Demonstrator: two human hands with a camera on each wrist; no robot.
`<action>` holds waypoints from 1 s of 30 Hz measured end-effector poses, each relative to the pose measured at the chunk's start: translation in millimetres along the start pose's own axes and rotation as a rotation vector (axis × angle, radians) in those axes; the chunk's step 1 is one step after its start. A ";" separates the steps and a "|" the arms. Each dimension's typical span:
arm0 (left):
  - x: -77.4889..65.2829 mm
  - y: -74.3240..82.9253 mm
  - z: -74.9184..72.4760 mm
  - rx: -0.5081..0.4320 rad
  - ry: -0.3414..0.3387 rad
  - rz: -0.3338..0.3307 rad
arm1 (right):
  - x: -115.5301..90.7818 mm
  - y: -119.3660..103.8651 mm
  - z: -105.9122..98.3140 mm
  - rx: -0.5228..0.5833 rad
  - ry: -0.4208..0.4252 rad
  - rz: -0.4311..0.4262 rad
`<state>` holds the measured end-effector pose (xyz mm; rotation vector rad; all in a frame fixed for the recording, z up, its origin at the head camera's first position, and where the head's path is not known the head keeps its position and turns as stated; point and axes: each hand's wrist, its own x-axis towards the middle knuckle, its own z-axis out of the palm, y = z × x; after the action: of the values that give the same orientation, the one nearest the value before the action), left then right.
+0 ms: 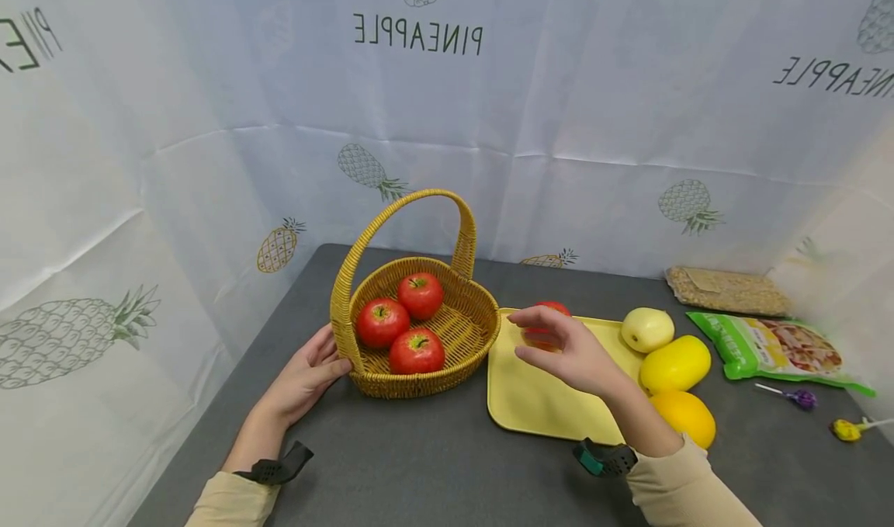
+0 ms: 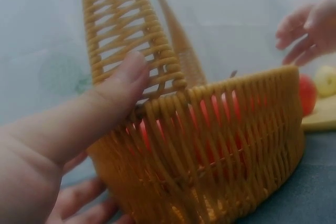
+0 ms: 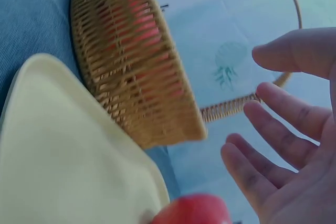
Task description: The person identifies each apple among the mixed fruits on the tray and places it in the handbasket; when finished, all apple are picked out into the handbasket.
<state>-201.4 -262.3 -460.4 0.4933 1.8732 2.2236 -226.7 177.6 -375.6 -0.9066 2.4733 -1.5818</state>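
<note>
Viewing from the head camera, we see three tomatoes that wicker hides at the wrists, left hand steadying the basket, thumb pressed on its wall, right hand hovering over a fourth tomato, fingers spread, grasping nothing.

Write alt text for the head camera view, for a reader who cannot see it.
A person's left hand rests against a woven basket holding three red tomatoes, while the open right hand reaches over a fourth tomato on a yellow tray. Yellow fruits lie right of it.

We are seeing a basket sitting left of a tray on the worktop, three tomatoes lying inside it, and more fruit resting along the tray's right edge.
</note>
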 end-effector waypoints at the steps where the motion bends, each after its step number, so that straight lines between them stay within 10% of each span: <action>1: -0.1 -0.3 0.2 0.000 -0.001 -0.001 | -3.0 2.0 -1.5 -0.004 0.022 0.009; 14: 3.3 0.5 2.6 0.001 -0.021 0.022 | -26.3 20.1 -23.3 0.039 0.365 0.100; 30: 0.0 -0.5 -0.2 -0.023 -0.036 0.027 | -23.0 44.7 -27.9 -0.041 0.355 0.274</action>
<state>-201.5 -262.4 -460.9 0.5547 1.8324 2.2353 -237.4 225.1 -406.2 -0.2852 2.7177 -1.7209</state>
